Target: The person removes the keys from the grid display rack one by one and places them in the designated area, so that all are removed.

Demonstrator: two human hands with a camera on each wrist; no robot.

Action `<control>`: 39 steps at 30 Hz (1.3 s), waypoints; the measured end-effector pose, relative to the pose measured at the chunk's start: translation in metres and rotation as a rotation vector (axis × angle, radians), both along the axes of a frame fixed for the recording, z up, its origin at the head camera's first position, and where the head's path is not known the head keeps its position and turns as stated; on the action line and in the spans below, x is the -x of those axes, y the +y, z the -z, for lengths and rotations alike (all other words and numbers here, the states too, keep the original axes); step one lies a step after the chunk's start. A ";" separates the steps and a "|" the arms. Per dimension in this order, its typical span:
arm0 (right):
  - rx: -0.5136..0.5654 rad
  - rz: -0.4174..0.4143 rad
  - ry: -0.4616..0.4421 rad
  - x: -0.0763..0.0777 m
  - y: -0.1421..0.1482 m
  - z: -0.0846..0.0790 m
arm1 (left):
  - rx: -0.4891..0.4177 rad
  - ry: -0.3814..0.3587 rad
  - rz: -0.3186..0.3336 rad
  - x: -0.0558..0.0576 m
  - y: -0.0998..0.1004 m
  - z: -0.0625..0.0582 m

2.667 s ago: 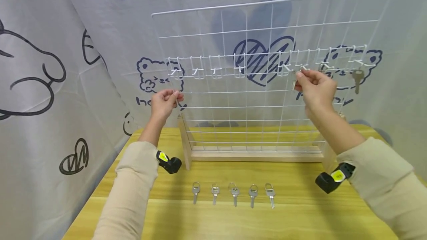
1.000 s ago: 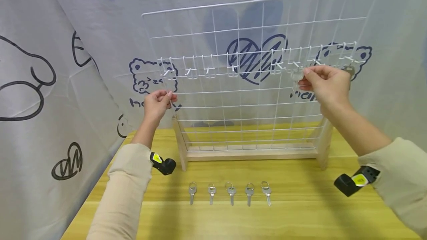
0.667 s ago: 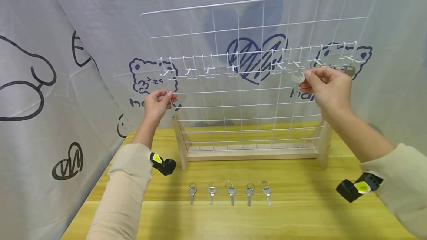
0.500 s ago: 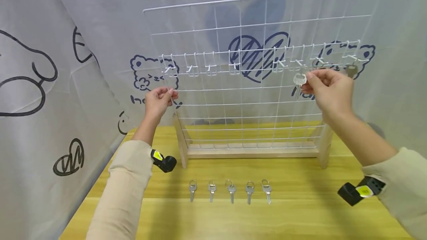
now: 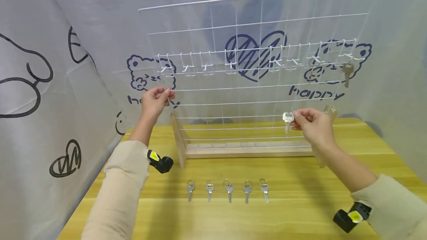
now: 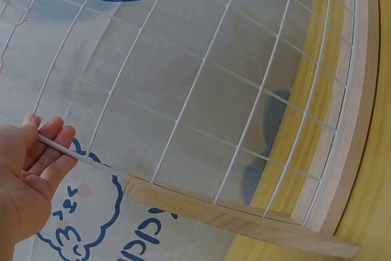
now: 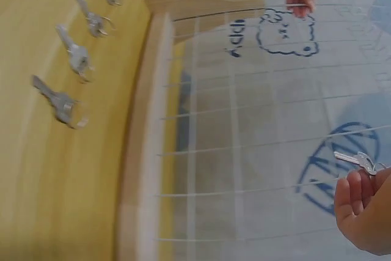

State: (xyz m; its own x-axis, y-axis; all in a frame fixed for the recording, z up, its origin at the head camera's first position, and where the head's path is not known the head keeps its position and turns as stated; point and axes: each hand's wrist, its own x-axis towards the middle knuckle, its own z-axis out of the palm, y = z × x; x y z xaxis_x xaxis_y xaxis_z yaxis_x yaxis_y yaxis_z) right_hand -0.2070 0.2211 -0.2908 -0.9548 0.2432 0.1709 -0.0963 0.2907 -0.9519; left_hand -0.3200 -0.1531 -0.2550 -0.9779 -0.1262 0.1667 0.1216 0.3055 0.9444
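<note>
My left hand (image 5: pixel 155 103) grips the left edge wire of a white wire grid panel (image 6: pixel 203 59), thumb and fingers around it. In front of the panel's lower right part, my right hand (image 5: pixel 313 127) pinches a silver key (image 5: pixel 288 117) by its ring, with the blade hanging down. The right wrist view also shows this key, beside the curled fingers. A row of white hooks (image 5: pixel 231 66) runs across the panel. From the rightmost hook hangs another key (image 5: pixel 348 72), and a ring (image 5: pixel 313 61) hangs on the hook left of it.
Several keys with rings (image 5: pixel 229 188) lie in a row on the yellow wooden table (image 5: pixel 213 217), in front of the panel. A wooden stand (image 5: pixel 247 153) holds the panel's lower edge. Behind hangs a pale cloth (image 5: pixel 100 84) with blue drawings.
My right hand, earlier up at a hook on the right side, has come down and away from it with the key still pinched. The left hand keeps its grip on the panel's edge.
</note>
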 end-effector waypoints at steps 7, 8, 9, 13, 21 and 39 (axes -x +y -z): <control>0.092 -0.058 -0.105 -0.003 0.002 0.042 | 0.000 -0.022 0.001 0.000 -0.002 0.005; 0.104 -0.064 -0.118 -0.003 0.002 0.046 | -0.002 -0.021 0.000 0.001 -0.002 0.005; 0.111 -0.070 -0.131 -0.004 0.002 0.051 | 0.000 -0.016 -0.001 0.001 -0.002 0.005; 0.110 -0.098 -0.172 -0.007 0.002 0.065 | 0.003 -0.002 -0.006 0.001 -0.002 0.004; 0.073 -0.125 -0.207 -0.016 0.000 0.090 | 0.012 -0.007 -0.003 0.000 -0.002 0.002; 0.044 -0.089 -0.334 -0.030 -0.006 0.144 | -0.002 0.000 -0.009 -0.002 -0.002 0.000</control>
State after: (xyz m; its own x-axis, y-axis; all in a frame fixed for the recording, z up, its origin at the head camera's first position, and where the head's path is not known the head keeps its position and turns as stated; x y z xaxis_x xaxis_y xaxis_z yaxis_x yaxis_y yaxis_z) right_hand -0.1773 0.2153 -0.4352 -0.9740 0.1568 -0.1634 0.1996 0.2532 -0.9466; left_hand -0.3185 -0.1552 -0.2550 -0.9767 -0.1356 0.1663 0.1186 0.3047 0.9450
